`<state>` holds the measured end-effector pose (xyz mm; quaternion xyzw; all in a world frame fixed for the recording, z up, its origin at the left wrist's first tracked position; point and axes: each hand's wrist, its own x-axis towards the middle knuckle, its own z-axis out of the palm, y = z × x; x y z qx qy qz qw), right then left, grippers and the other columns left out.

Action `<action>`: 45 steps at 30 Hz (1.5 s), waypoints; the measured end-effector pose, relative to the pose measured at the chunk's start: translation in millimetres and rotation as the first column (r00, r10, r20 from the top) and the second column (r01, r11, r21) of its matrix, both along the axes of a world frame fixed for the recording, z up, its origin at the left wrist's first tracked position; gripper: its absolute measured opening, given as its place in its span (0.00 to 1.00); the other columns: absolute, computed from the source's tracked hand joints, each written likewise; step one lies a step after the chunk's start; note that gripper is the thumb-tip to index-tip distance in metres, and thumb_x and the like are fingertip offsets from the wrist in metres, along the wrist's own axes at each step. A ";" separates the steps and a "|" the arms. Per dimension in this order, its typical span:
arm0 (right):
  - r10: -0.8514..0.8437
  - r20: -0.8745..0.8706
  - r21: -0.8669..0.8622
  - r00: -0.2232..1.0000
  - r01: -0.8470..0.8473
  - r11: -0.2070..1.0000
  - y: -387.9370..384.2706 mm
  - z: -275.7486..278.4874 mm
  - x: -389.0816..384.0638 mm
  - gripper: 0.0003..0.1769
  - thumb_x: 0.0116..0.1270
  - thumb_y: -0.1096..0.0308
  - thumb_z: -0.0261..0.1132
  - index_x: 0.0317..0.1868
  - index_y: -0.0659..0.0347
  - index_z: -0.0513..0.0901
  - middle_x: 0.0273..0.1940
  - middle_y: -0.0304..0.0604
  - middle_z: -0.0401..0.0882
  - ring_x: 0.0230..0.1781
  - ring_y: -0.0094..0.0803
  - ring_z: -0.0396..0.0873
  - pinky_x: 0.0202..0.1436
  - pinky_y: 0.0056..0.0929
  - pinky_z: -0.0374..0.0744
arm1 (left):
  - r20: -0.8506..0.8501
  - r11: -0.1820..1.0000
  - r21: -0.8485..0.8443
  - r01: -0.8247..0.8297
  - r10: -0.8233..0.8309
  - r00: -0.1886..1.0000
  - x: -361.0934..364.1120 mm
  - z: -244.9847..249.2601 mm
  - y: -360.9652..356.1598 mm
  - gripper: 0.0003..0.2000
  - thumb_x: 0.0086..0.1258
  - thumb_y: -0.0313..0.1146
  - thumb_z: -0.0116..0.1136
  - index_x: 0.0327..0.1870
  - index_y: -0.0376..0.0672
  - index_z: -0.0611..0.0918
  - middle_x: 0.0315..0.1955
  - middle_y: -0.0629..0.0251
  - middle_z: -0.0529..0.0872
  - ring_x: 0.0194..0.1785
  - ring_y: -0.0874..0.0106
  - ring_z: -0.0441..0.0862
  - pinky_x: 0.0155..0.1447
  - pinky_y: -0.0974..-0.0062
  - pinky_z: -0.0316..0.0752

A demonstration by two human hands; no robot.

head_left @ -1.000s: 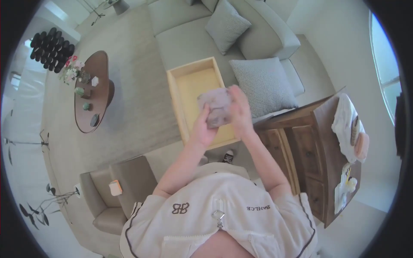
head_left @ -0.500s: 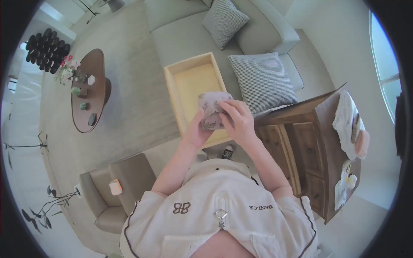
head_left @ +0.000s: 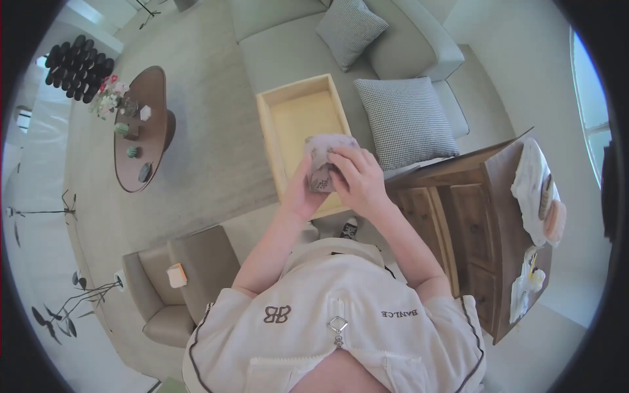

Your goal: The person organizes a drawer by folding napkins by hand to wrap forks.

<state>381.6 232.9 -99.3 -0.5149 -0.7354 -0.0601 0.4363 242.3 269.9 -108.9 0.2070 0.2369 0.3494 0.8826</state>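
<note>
A small folded cloth bundle [head_left: 322, 148], pale mauve with a dark pattern, is held in front of me between both hands. My left hand [head_left: 302, 191] grips it from its left side and below. On its right side, my right hand [head_left: 361, 180] has bent fingers pressed onto the cloth; the right fingertips rest on its upper face. Beneath the hands lies a shallow light-wood drawer [head_left: 264, 128] with a pale yellow inside, at the edge of the grey sofa.
A wooden dresser [head_left: 495, 229] with an open drawer gap stands at right, with white cloths [head_left: 532, 187] on top. Checked cushions [head_left: 407, 123] lie on the sofa [head_left: 278, 56]. An armchair [head_left: 209, 265] is at lower left, an oval table [head_left: 147, 92] at upper left.
The right fingers have shifted slightly over the bundle, whose visible shape is a little narrower at the bottom. The whole view has moved slightly, so the surroundings appear further right.
</note>
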 end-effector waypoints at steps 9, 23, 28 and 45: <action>-0.049 -0.113 -0.004 0.992 0.048 0.999 -4.9 1.8 -11.4 0.04 0.64 0.74 0.55 0.31 0.61 0.76 0.41 0.42 0.77 0.35 0.37 0.74 0.40 0.32 0.72 | -0.172 0.997 0.049 -0.057 0.065 0.983 1.9 5.3 -12.4 0.20 0.55 0.20 0.49 0.52 0.42 0.75 0.41 0.64 0.80 0.45 0.74 0.76 0.46 0.79 0.75; -0.025 -0.192 -0.172 0.981 -0.009 0.985 -16.8 -1.4 2.7 0.15 0.50 0.81 0.55 0.41 0.63 0.73 0.48 0.47 0.76 0.45 0.40 0.73 0.40 0.31 0.74 | -0.129 1.000 -0.020 -0.020 0.017 0.991 -8.5 10.8 -4.6 0.35 0.66 0.65 0.35 0.64 0.47 0.67 0.56 0.63 0.73 0.59 0.69 0.67 0.62 0.69 0.60; 0.073 -0.197 -0.252 0.978 -0.122 0.960 -14.7 12.3 -23.7 0.16 0.53 0.74 0.61 0.44 0.62 0.74 0.50 0.46 0.76 0.47 0.42 0.74 0.47 0.34 0.74 | 0.073 0.930 -0.284 -0.232 0.262 0.962 7.2 -21.4 10.9 0.17 0.67 0.50 0.44 0.46 0.47 0.71 0.40 0.65 0.75 0.45 0.67 0.72 0.53 0.68 0.66; 0.008 -0.283 -0.081 0.959 -0.032 0.996 28.8 51.8 -39.3 0.30 0.72 0.54 0.46 0.64 0.70 0.64 0.66 0.59 0.59 0.68 0.51 0.57 0.70 0.49 0.56 | 0.371 0.971 -0.213 -0.107 0.182 0.911 -7.7 -32.7 25.6 0.20 0.69 0.49 0.46 0.55 0.47 0.76 0.58 0.62 0.73 0.60 0.60 0.70 0.61 0.62 0.66</action>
